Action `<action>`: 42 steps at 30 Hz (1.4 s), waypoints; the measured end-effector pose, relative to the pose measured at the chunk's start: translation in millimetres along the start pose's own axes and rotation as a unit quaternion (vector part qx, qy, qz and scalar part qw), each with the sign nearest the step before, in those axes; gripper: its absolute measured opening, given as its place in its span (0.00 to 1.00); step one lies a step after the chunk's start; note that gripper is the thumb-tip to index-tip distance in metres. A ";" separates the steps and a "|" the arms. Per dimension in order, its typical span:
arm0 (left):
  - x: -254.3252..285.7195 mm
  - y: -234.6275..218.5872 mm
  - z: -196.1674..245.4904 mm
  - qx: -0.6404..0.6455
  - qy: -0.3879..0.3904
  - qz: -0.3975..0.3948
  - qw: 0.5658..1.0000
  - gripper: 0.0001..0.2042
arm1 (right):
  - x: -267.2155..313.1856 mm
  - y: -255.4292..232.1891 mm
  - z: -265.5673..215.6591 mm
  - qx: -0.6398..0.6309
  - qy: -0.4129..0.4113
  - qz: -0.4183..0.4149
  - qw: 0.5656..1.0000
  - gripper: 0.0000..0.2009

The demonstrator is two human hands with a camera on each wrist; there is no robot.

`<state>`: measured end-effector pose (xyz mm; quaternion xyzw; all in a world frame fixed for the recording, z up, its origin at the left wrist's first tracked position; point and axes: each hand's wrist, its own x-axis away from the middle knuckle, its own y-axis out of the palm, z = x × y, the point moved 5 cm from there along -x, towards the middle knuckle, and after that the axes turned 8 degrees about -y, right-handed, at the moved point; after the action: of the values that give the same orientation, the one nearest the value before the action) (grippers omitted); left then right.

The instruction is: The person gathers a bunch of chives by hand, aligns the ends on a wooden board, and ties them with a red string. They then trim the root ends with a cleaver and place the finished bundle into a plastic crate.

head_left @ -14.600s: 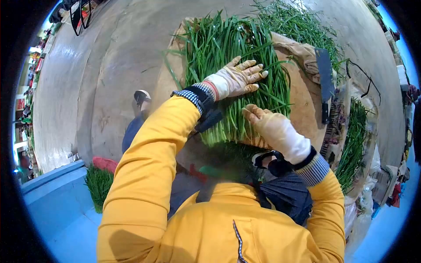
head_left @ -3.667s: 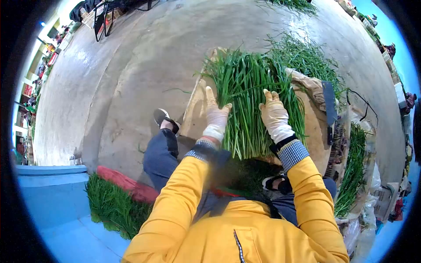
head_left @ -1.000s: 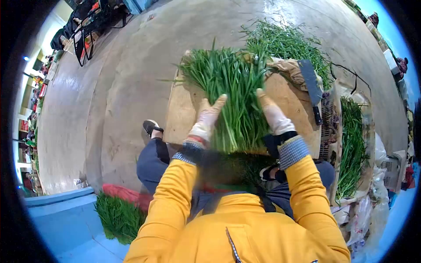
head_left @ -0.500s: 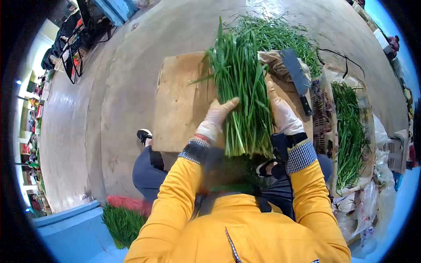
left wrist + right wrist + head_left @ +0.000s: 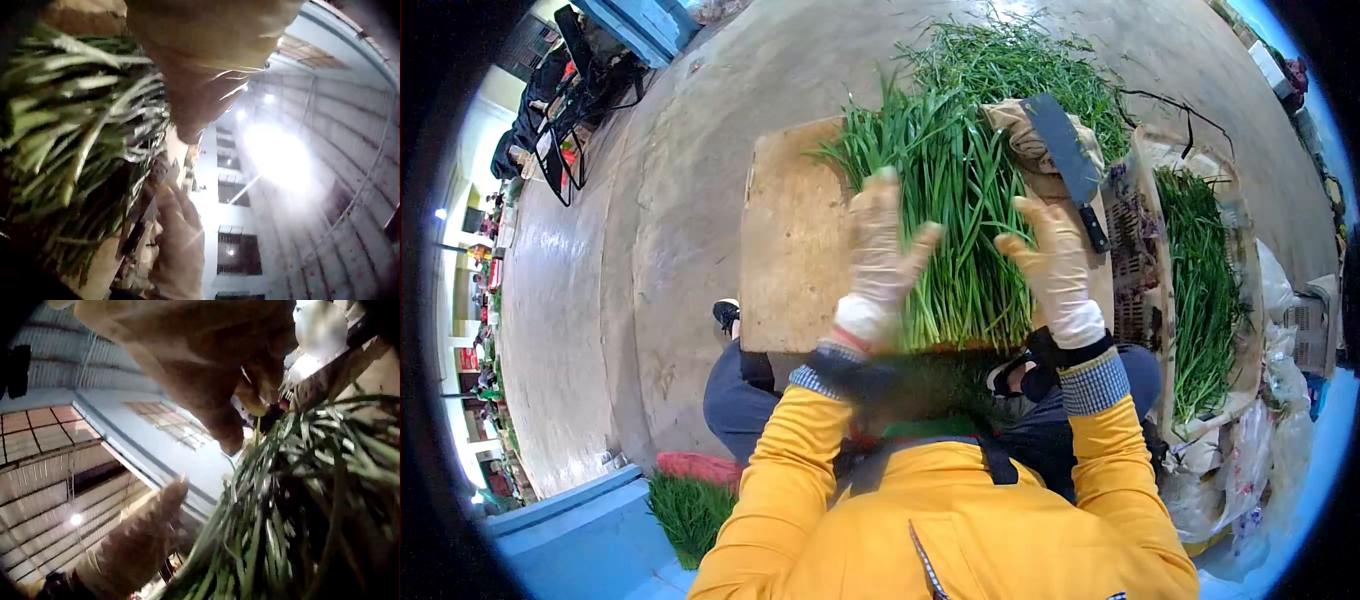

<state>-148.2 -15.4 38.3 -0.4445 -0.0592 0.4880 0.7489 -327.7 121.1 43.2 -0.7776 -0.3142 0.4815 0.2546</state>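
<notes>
A thick bunch of green garlic chives [image 5: 965, 250], pale cut ends toward the body, lies on a wooden board [image 5: 795, 270]. Both hands wear pale, stained gloves. The left hand [image 5: 878, 245] is along the bunch's left side, fingers straight and slightly blurred, thumb reaching over the stalks. On the right side, the right hand [image 5: 1057, 265] has its thumb and forefinger apart, fingertips at the leaves. In the left wrist view the chives [image 5: 75, 125] fill the left part. The right wrist view shows the right hand [image 5: 187, 356] above the leaves, with a thin strand near its fingertips.
A cleaver [image 5: 1065, 150] lies on a crumpled cloth [image 5: 1012, 135] at the board's right. Beyond is a loose heap of greens [image 5: 1000, 60] on the floor. A crate [image 5: 1248, 330] of greens and plastic bags [image 5: 1235, 470] stand right. More chives [image 5: 685, 515] lie lower left.
The bunch was wide-spread, then gathered narrower and moved on the board. Since half a second ago it has settled wider, and the left hand has loosened and straightened its fingers.
</notes>
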 end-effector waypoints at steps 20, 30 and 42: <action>-42.9 -5.0 30.3 -0.058 0.160 -0.138 0.976 0.25 | 22.9 -19.2 41.9 -0.531 0.410 0.007 0.741 0.08; -42.1 33.5 39.6 -0.262 0.275 -0.291 0.878 0.26 | 36.9 31.4 -84.0 -0.012 0.024 -0.219 0.975 0.17; 12.7 53.4 9.3 -0.185 0.278 -0.228 0.915 0.26 | 67.9 41.7 -75.7 -0.047 0.122 -0.274 0.953 0.10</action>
<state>-182.7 7.0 0.8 -0.6671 -0.0374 0.1415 0.7304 -225.7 135.8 4.8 -0.7257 -0.5036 0.2797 0.3763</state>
